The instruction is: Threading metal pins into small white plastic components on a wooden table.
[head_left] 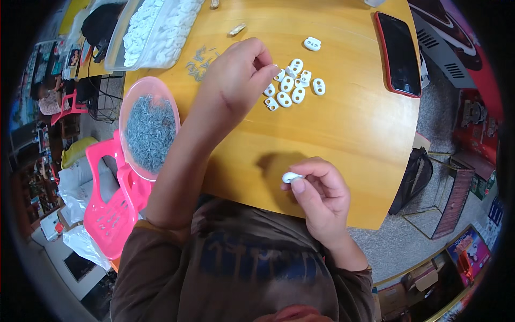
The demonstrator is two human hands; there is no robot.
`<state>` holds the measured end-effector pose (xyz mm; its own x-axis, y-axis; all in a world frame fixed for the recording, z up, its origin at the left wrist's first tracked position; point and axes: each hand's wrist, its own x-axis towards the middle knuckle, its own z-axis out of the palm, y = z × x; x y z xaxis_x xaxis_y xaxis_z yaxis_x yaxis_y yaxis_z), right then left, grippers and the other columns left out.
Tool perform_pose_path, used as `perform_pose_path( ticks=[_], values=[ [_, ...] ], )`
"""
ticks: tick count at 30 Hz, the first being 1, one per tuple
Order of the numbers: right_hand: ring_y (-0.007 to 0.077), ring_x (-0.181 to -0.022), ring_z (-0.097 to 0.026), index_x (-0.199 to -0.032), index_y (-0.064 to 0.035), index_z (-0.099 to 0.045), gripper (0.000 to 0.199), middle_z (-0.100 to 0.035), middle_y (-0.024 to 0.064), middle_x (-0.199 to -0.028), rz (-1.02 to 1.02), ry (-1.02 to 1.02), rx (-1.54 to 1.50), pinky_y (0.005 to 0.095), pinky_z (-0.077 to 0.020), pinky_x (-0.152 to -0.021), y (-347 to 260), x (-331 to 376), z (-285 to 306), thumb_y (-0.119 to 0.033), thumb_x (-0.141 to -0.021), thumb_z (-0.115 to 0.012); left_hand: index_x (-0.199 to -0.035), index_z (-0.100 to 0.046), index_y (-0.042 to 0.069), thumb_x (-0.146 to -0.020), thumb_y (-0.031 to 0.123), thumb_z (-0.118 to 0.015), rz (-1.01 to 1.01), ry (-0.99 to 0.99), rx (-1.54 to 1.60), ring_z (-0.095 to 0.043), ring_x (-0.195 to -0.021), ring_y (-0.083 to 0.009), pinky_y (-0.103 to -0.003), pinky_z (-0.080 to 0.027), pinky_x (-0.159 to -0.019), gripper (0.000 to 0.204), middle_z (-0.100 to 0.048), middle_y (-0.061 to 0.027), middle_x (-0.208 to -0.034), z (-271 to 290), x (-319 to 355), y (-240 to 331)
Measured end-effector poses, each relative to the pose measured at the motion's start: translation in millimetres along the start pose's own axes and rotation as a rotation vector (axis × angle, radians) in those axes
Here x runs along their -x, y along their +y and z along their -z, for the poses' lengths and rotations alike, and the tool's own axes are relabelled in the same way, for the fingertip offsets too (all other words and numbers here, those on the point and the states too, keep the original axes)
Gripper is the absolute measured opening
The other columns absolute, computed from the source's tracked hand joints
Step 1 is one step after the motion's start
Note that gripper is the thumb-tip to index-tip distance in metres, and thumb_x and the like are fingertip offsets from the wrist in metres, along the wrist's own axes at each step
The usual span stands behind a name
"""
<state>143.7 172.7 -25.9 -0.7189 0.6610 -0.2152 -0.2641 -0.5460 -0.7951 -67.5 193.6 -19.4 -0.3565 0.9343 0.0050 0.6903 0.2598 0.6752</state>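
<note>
1. Near the table's front edge, seen from my head camera, my right hand (322, 193) pinches one small white plastic toggle (291, 176) between thumb and fingertips; I judge it light, rigid and slick, best gripped across its narrow sides.
2. Farther out, my left hand (236, 75) closes narrowly over the cluster of white toggles (292, 86) on the wooden table (348, 134).
3. Leftward, the pink bowl (149, 127) holds fine metal springs; the clear tub (155, 29) holds more white pieces.

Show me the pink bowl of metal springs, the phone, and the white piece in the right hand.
pink bowl (127, 104), head view, left rim.
phone (400, 53), head view, middle of the dark screen.
white piece (289, 176), head view, its exposed end between the fingertips.
</note>
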Motion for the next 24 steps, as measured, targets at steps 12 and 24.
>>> perform_pose_path(
  ticks=[12,24],
  values=[
    [0.0121,-0.065,-0.05,-0.092,0.0015,-0.052,0.012,-0.054,0.0084,-0.084,0.039,0.107,0.124,0.0224,-0.041,-0.057,2,2,-29,-0.007,-0.084,-0.048,-0.086,-0.049,0.001,-0.073,-0.005,-0.06,0.06,0.068,0.731,-0.05,-0.064,-0.0084,-0.019,-0.04,-0.054,0.018,-0.055,-0.007,-0.08,22,107,26],
    [0.0081,-0.06,-0.048,-0.086,0.0001,-0.054,0.014,-0.054,0.0041,-0.075,-0.177,-0.014,0.23,0.0204,-0.0404,-0.054,16,26,-94,-0.013,-0.082,-0.052,-0.088,-0.058,0.004,-0.068,-0.004,-0.063,-0.353,0.174,0.528,-0.056,-0.074,-0.0176,-0.025,-0.045,-0.06,0.022,-0.056,-0.0102,-0.085,45,181,-9]
  ],
)
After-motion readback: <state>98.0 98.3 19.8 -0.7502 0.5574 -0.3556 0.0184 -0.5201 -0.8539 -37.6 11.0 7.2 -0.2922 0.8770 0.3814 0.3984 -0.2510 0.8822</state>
